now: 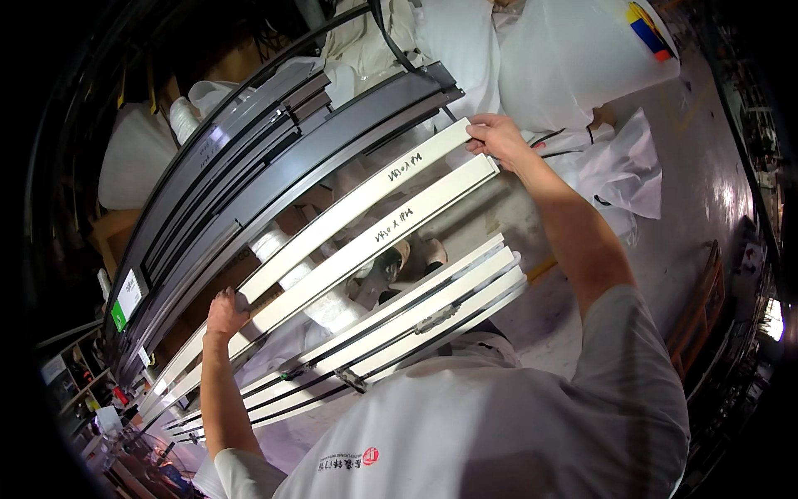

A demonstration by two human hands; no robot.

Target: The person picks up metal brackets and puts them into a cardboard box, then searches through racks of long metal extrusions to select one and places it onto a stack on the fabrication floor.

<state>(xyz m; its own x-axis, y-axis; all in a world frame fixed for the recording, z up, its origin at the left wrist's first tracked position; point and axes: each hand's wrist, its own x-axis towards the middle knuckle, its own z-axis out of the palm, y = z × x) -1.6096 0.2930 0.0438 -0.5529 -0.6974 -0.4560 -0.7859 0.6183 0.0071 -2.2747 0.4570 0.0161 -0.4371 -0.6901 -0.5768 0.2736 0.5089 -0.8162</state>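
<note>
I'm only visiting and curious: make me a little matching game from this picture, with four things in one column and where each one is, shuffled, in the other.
Things:
1. left hand
2. right hand
3. dark grey profiles
4. white frame with black seals

Places:
A. stacked beyond the white bars, with a green-and-white label at the near end
B. gripping the far end of the white bars
C. nearest the person's chest
D. gripping the white bars partway along, toward their near end

Pairs: 1-D, 2-B, 3-A, 4-C
</note>
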